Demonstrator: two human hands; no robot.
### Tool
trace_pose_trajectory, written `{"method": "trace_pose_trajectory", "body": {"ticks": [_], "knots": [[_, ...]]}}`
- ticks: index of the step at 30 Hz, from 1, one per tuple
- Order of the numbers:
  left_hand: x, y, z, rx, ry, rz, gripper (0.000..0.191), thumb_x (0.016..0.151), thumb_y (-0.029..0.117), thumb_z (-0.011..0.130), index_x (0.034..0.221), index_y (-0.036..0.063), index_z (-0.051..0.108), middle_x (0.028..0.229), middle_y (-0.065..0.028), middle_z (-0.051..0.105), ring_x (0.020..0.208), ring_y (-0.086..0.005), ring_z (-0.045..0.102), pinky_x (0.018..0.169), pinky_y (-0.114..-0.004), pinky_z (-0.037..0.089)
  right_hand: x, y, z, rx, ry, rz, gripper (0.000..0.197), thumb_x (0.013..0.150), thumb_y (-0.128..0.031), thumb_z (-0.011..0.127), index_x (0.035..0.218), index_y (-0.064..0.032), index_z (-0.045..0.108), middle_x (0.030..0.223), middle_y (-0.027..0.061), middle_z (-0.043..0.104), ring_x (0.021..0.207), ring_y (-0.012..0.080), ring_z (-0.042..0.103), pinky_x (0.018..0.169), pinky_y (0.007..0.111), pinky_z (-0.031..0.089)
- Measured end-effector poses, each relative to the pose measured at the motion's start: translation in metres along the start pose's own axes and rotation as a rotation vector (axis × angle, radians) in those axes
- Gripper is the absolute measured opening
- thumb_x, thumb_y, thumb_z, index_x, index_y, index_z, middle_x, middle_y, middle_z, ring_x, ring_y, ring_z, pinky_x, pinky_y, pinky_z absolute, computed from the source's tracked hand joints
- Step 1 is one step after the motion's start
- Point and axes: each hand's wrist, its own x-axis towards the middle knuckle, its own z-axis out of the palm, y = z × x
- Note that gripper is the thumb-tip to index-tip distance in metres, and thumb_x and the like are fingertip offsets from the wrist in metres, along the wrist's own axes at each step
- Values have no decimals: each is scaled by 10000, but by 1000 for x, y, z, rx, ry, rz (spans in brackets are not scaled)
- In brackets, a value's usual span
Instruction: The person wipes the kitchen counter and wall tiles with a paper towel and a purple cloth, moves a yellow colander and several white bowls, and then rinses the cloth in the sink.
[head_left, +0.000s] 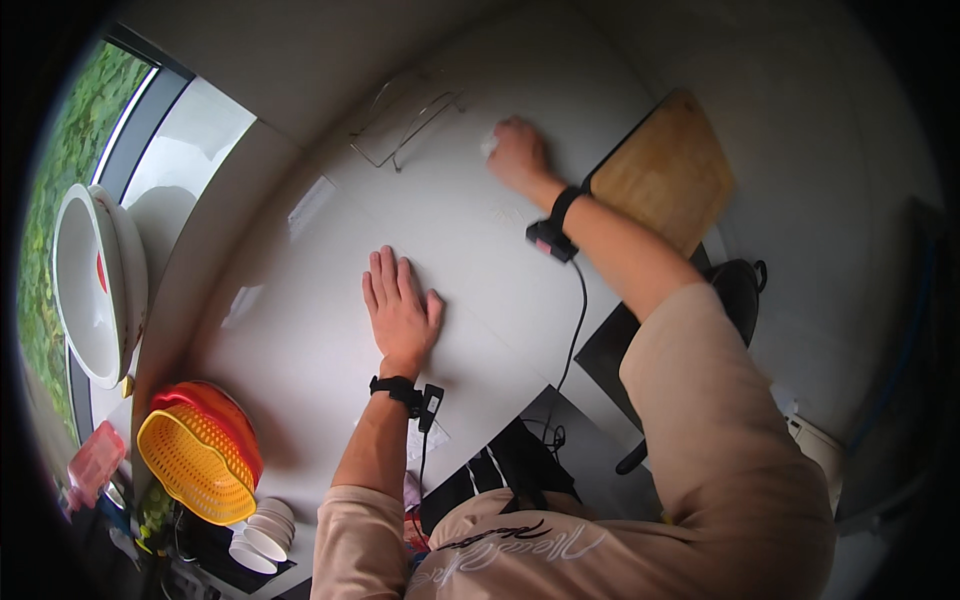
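Note:
My left hand (397, 307) lies palm down on the white countertop (480, 300), its fingers spread a little and nothing in them. Farther out, my right hand (519, 154) is closed around a crumpled white wad (489, 142), perhaps tissue or cloth, pressed low to the counter. Most of that wad is hidden by the fingers, and the hand is slightly blurred. Left of it stands a wire metal rack (409, 139) against the back wall. To its right a wooden cutting board (664, 176) leans at the counter's side. Faint specks (508, 216) show on the surface below the right hand.
A yellow plastic colander (196, 465) rests against red ones (238, 427) at the left, near stacked white bowls (262, 536). White basins (90, 285) stand on the windowsill. Right of me is a black cooktop (611, 360) with a dark pan (739, 296). Cables (581, 315) trail from both wrists.

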Motion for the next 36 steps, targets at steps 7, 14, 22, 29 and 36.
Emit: {"method": "trace_pose_trajectory", "body": {"ticks": [7,14,22,29,36], "knots": [[1,1,2,10,27,-7,595,815,240,586,1325,-31,446,1501,-217,341,1429,-364,262,1177,-494,189,-99,-45,-34,61,-395,44,175,767,-40,568,907,35,643,1068,250,619,1064,422,577,929,460,480],[0,1,-2,-7,22,-2,585,818,237,587,1320,-32,451,1503,-219,339,1430,-361,262,1178,-488,188,-29,-11,-80,-19,-275,51,153,780,-118,630,899,-38,683,989,189,659,969,391,617,837,458,510],[-4,-3,-2,1,21,-3,584,826,241,576,1325,-30,444,1509,-218,330,1431,-361,259,1177,-485,188,-80,-5,-25,-87,-84,-29,161,760,-35,553,897,16,620,1011,192,606,978,391,567,856,466,489],[-7,3,0,8,50,20,591,832,239,567,1337,-32,425,1515,-221,316,1438,-364,237,1184,-486,173,-200,-28,-33,-26,-270,65,138,774,-43,566,887,14,619,1037,190,604,1025,383,563,884,448,485],[-12,-12,-3,-100,130,119,557,826,176,600,1313,-36,436,1484,-224,352,1419,-377,268,1174,-498,193,-162,-4,-62,32,-71,195,171,844,-184,652,904,-25,634,975,195,647,912,399,615,790,469,501]]}}
